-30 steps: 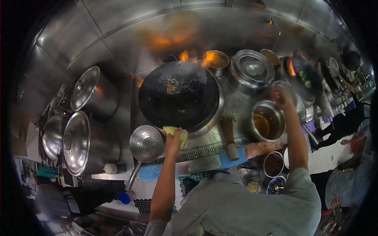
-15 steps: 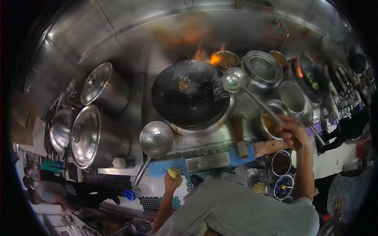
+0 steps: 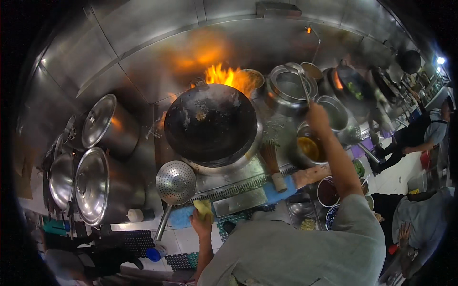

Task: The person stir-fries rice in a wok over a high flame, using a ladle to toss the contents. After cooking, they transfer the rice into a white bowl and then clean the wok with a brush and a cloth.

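My right hand (image 3: 317,117) is wrapped round the handle of a metal ladle (image 3: 305,87). The ladle's bowl is over the round steel pot (image 3: 311,92) at the back right of the wok. In my left hand (image 3: 201,226) is a folded yellow cloth (image 3: 204,208), close to the counter's front edge. A large black wok (image 3: 210,136) sits on the burner ahead, with small browned bits (image 3: 201,116) and some vapour in it. Tall orange flames (image 3: 226,76) rise behind its far rim.
A perforated strainer (image 3: 175,183) lies left of the wok's front. Lidded steel pots (image 3: 92,185) stand at the left. Right of the wok are a bamboo brush (image 3: 271,164) and a pot of yellow liquid (image 3: 309,148). Sauce bowls (image 3: 328,191) stand nearer; other people (image 3: 422,214) are at the right.
My right hand has carried the ladle from the wok's right rim back to the round pot. Flames behind the wok have grown much larger. My left hand still holds the cloth.
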A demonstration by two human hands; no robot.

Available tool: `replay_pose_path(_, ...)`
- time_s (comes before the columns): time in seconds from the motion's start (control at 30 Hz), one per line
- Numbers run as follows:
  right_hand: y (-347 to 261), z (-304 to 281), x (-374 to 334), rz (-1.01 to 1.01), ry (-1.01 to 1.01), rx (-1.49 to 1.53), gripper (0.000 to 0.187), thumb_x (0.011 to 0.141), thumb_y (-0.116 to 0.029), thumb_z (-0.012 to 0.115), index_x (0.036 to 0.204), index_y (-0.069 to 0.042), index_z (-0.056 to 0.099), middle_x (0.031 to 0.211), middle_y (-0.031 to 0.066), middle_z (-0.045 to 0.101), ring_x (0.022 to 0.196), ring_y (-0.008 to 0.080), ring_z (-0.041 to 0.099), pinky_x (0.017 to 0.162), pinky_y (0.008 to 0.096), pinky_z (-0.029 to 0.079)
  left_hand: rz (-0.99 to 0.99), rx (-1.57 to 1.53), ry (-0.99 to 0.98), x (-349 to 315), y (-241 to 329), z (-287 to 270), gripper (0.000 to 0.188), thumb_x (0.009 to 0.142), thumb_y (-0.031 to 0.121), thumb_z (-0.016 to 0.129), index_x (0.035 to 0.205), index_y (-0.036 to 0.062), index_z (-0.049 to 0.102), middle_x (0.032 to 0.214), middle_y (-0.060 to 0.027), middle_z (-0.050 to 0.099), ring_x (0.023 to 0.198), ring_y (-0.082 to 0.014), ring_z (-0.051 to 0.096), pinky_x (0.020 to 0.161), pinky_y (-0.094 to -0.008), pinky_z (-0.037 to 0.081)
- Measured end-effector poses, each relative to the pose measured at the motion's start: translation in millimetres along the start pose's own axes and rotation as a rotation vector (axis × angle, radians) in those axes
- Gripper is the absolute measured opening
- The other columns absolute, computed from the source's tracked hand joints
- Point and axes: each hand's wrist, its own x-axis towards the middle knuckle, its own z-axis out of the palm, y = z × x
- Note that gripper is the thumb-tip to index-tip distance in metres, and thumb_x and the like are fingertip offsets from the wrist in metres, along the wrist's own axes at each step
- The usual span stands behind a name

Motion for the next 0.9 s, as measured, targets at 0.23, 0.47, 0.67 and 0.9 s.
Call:
replay_pose_path(0.23, 82, 6, 65, 0.651, -0.462, 1.537, 0.006, 0.092, -0.004, 0.058, 0.092, 0.002, 0.058, 0.076, 0.0096, 0.062, 0.059, 0.0154, 0.059, 0.049, 0.0278, 0.049, -0.104, -0.002, 0.197, -7, -8, -14, 0.049, 0.087, 0.025, 0.074, 0.125, -0.0022, 0.060, 0.108, -0.0193, 0.065, 0.095, -0.0342, 0.060, 0.090, -0.0443, 0.046)
replay_pose_path(0.47, 68, -81, -14, 0.722, -0.814, 2.085, 0.029, 0.104, -0.010, 0.045, 0.124, 0.010, 0.045, 0.084, 0.0055, 0.051, 0.058, 0.0082, 0.051, 0.044, 0.0212, 0.047, 0.170, -0.954, -0.245, 40, 220, -217, 0.058, 0.103, 0.046, 0.051, 0.120, -0.0072, 0.064, 0.102, -0.0146, 0.068, 0.084, -0.0171, 0.059, 0.075, -0.0304, 0.046)
replay_pose_path(0.67, -6, -134, -100, 0.698, -0.955, 2.300, 0.048, 0.107, -0.011, 0.038, 0.148, 0.008, 0.023, 0.098, 0.0116, 0.045, 0.063, 0.0110, 0.051, 0.042, 0.0254, 0.047, 0.779, -1.173, -0.354, 14, 336, -256, 0.066, 0.103, 0.049, 0.044, 0.110, -0.0136, 0.066, 0.104, -0.0188, 0.067, 0.091, -0.0225, 0.064, 0.075, -0.0339, 0.052)
replay_pose_path(0.9, -73, -110, -132, 0.546, -1.026, 1.908, 0.049, 0.100, -0.005, 0.051, 0.145, 0.007, 0.037, 0.092, 0.0126, 0.051, 0.053, 0.0080, 0.049, 0.035, 0.0233, 0.040, 0.848, -1.198, -0.419, 13, 334, -256, 0.059, 0.102, 0.043, 0.046, 0.109, -0.0122, 0.066, 0.101, -0.0179, 0.067, 0.088, -0.0222, 0.064, 0.074, -0.0336, 0.052)
